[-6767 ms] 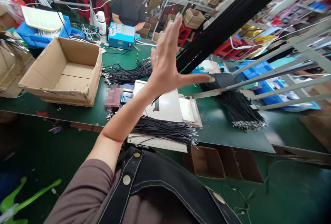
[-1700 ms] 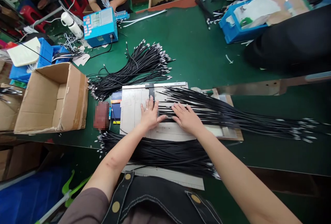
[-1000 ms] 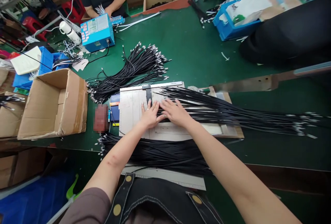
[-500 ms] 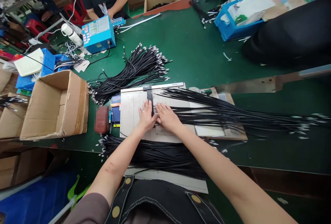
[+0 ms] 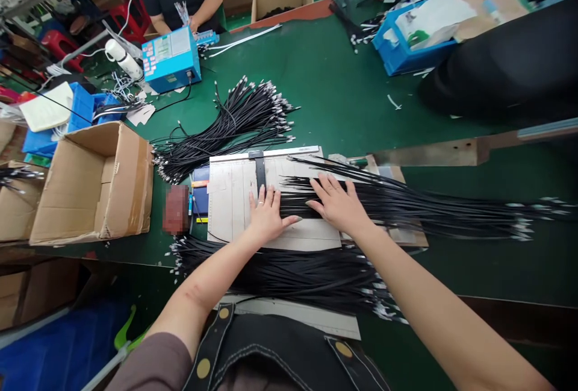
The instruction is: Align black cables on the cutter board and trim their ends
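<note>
My left hand (image 5: 267, 215) lies on a pale marked board (image 5: 230, 198), fingers apart, at the left ends of a spread of black cables (image 5: 406, 198). A dark slide bar (image 5: 260, 171) crosses the board just beyond its fingertips. Farther right, my right hand (image 5: 338, 201) rests flat over the same cables with fingers spread. These cables run off the board to the right and end in silvery tips. Nearer to me, another thick bundle of black cables (image 5: 289, 272) lies along the board's front edge.
Behind the board lies a heap of black cables (image 5: 230, 120). An open cardboard box (image 5: 90, 186) stands on the left. A blue device (image 5: 171, 59) sits farther back, near a co-worker holding thin wires. A blue bin (image 5: 406, 47) and a large black object (image 5: 506, 59) are at right.
My right hand has moved right along the cables, away from my left hand. My left hand has shifted slightly right and toward me, its thumb now stretched out.
</note>
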`<state>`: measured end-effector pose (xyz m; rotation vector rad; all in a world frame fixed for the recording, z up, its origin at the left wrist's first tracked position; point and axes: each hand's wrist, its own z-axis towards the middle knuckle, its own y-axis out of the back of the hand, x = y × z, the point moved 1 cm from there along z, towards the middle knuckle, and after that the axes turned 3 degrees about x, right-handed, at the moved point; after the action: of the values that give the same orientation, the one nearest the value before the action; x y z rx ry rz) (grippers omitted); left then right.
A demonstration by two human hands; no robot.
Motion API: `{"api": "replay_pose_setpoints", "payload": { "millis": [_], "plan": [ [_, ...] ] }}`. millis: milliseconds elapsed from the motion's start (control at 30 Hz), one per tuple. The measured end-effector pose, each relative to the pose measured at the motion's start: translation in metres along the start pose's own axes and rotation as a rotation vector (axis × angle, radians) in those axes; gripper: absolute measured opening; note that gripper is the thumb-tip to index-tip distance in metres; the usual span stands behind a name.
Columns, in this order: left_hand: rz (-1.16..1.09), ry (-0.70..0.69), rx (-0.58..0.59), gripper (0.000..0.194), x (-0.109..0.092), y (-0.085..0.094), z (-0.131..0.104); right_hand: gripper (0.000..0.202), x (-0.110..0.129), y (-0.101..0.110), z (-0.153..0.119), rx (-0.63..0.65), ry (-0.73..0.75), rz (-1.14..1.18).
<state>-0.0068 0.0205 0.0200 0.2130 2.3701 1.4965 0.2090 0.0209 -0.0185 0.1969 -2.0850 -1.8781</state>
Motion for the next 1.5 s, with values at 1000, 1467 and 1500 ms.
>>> {"api": "replay_pose_setpoints", "payload": {
  "millis": [1000, 1467, 1500],
  "plan": [
    [-0.208, 0.064, -0.011, 0.076, 0.029, 0.003, 0.006, 0.063, 0.071, -0.02, 0.06, 0.098, 0.257, 0.147],
    [0.039, -0.169, -0.034, 0.081, 0.02, 0.02, 0.052, 0.06, -0.001, -0.007, 0.056, 0.089, 0.043, 0.064],
    [0.028, -0.164, -0.026, 0.081, 0.022, 0.02, 0.048, 0.06, 0.008, -0.007, 0.061, 0.095, 0.065, 0.072]
  ]
}}
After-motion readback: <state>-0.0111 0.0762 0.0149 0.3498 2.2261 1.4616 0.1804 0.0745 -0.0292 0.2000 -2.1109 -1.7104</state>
